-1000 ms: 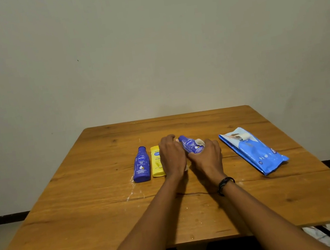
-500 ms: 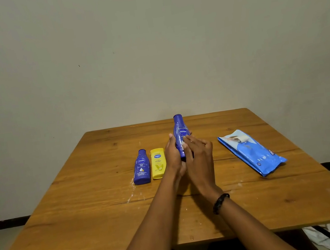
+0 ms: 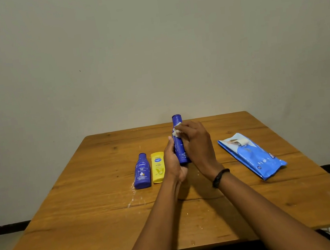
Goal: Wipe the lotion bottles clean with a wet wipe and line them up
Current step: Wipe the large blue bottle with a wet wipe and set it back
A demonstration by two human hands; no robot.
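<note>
I hold a tall blue lotion bottle [image 3: 179, 144] upright above the middle of the wooden table [image 3: 102, 229]. My left hand [image 3: 173, 164] grips its lower part from the left. My right hand [image 3: 197, 145] presses a crumpled white wet wipe [image 3: 176, 131] against the bottle's upper part. A smaller blue lotion bottle [image 3: 141, 171] and a yellow lotion bottle [image 3: 158, 169] lie flat side by side just left of my left hand, caps pointing away from me.
A blue pack of wet wipes [image 3: 251, 156] lies at the right, its flap peeled open. White smears [image 3: 135, 199] mark the wood in front of the lying bottles. A pale wall stands behind the table's far edge.
The tall blue bottle has been lifted from near the table and stood upright in my hands. My right hand with the wipe has slid up to the bottle's upper part.
</note>
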